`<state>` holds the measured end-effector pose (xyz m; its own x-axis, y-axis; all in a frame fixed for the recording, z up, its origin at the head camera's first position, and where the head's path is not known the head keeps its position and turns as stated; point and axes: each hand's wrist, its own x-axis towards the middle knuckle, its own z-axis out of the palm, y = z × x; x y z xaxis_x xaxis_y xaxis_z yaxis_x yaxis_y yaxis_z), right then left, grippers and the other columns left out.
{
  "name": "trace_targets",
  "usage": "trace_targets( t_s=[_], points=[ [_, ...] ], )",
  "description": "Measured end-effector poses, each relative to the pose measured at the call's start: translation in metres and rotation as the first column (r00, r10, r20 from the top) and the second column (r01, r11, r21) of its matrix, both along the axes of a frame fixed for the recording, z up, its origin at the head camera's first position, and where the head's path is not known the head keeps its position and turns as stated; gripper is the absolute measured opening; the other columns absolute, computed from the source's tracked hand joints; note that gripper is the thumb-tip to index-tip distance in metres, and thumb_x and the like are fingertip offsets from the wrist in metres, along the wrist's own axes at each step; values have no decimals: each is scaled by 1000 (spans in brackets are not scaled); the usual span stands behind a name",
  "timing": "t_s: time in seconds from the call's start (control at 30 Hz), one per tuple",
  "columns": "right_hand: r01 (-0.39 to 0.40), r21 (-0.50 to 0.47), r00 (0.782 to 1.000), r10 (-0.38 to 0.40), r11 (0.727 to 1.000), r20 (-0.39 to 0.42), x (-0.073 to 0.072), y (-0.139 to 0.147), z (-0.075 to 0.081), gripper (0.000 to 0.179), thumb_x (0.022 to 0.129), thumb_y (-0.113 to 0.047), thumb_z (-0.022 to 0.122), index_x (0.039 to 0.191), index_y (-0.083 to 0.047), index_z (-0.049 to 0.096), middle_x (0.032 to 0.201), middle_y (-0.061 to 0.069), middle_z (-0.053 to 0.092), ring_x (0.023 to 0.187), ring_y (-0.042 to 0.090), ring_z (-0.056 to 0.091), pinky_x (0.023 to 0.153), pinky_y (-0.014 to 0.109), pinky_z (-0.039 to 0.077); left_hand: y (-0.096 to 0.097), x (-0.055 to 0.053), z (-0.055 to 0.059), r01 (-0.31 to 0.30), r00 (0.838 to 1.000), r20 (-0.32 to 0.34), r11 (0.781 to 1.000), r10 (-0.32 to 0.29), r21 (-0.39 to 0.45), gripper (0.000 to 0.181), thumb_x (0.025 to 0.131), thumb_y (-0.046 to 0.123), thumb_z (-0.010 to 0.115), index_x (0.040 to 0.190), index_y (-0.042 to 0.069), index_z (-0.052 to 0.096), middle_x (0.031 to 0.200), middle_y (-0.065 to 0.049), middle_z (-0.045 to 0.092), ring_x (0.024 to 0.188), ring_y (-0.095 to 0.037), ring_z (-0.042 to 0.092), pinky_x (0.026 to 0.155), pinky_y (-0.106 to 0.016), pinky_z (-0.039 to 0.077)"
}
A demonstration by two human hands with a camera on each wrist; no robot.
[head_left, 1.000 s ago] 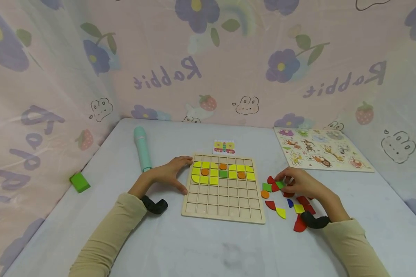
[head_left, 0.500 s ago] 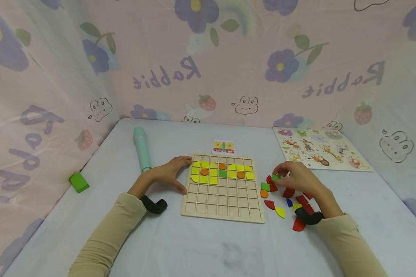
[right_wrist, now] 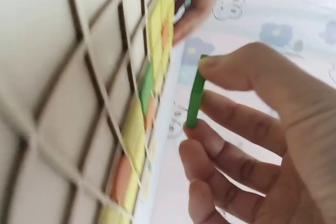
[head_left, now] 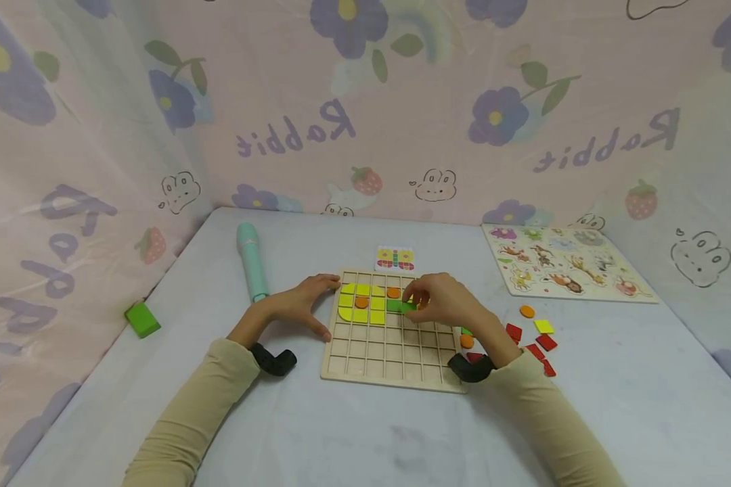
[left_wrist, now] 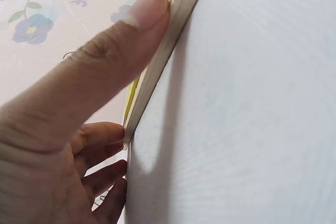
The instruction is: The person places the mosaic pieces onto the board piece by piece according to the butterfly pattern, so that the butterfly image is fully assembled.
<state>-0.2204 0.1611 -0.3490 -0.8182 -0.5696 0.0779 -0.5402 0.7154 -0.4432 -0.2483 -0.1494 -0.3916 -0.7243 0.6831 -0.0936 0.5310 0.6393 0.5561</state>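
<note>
My right hand (head_left: pixel 447 301) pinches a small green square tile (right_wrist: pixel 196 95) between thumb and fingers, held just above the wooden grid board (head_left: pixel 373 367). Below it in the right wrist view, another green tile (right_wrist: pixel 146 88) sits in the grid. Yellow tiles (head_left: pixel 375 316) and orange discs (head_left: pixel 362 302) fill cells in the upper rows. My left hand (head_left: pixel 298 304) rests against the board's left edge, thumb (left_wrist: pixel 126 40) extended along the side and fingers at the far corner. The right hand hides part of the board's right side.
Loose red tiles (head_left: pixel 546 342), a yellow tile (head_left: pixel 544 327) and an orange disc (head_left: pixel 526 311) lie right of the board. A butterfly pattern card (head_left: pixel 394 258) lies behind it. An animal puzzle board (head_left: pixel 566 267), a mint-green microphone-shaped object (head_left: pixel 252 264) and a green block (head_left: pixel 142 320) stand around.
My right hand has picked the green tile out of the loose pieces and carried it left over the board. The left hand has stayed at the board's edge.
</note>
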Motion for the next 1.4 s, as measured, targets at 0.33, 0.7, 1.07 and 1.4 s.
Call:
trace_targets(
  t_s=[0.33, 0.7, 1.07, 1.4],
  points=[
    [-32, 50, 999, 32, 998, -4, -5, -22, -19, 19, 74, -23, 79, 88, -14, 70, 76, -7, 61, 70, 10, 51, 65, 24, 45, 0, 0, 2, 3, 1000, 12, 1000, -3, 3, 102, 66, 41, 83, 143, 2, 29, 153, -12, 19, 140, -31, 13, 112, -48, 17],
    [-79, -25, 997, 79, 997, 14, -6, -20, -24, 19, 73, -21, 80, 87, -11, 71, 81, -6, 64, 72, 8, 54, 66, 22, 47, -2, -2, -2, 30, 1000, -10, 999, -29, 21, 101, 66, 41, 83, 142, 0, 31, 152, -13, 20, 140, -32, 14, 112, -49, 17],
    [-102, -23, 995, 102, 995, 15, -5, -18, -25, 18, 75, -18, 79, 89, -8, 72, 82, -3, 64, 71, 8, 55, 65, 21, 48, -2, -3, -4, 31, 999, -18, 999, -31, 20, 100, 67, 42, 82, 142, 0, 31, 152, -13, 20, 140, -32, 15, 112, -49, 18],
    [-97, -46, 995, 98, 994, 6, -5, -14, -20, 18, 76, -18, 78, 91, -10, 72, 83, -3, 67, 73, 9, 55, 67, 24, 48, -1, -1, -1, 25, 999, -23, 1000, -24, 14, 101, 66, 42, 82, 142, 0, 31, 152, -13, 21, 139, -32, 15, 112, -48, 19]
  ],
)
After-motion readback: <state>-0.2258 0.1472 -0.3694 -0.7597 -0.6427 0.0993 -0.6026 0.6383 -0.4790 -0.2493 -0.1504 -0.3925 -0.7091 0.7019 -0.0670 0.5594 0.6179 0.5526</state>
